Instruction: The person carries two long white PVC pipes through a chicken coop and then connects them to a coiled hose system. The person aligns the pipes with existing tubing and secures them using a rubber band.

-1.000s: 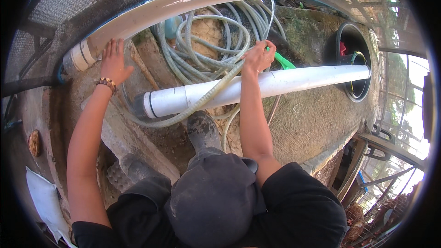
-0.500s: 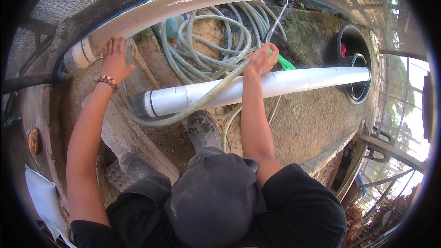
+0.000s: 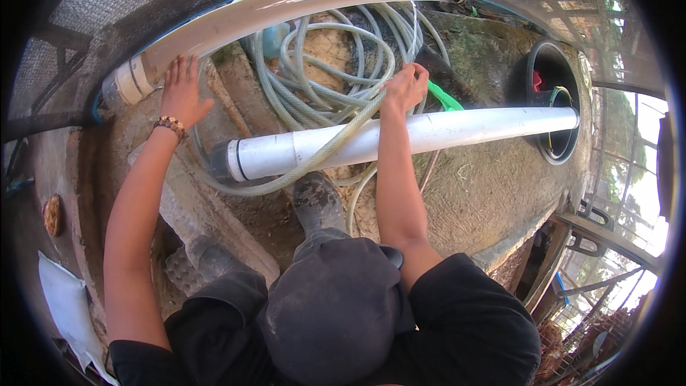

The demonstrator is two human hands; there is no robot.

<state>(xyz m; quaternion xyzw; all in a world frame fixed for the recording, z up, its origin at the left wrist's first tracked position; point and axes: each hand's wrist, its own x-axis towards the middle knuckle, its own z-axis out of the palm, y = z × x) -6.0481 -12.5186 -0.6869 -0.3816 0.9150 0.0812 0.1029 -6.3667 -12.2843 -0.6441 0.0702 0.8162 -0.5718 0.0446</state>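
Since a second ago the right hand [image 3: 404, 87] has been lifted slightly off the white pipe [image 3: 400, 141], fingers closed around the coiled hose [image 3: 321, 78] (a loop appears gathered). The left hand [image 3: 182, 93] is kept flat, fingers spread, against the far beige pipe [image 3: 286, 7]. The white pipe lies left to right, its right end inside the black drum [image 3: 554, 100].

A pale green hose [image 3: 325, 86] lies coiled, one loop apparently draped over the white pipe [image 3: 400, 139].
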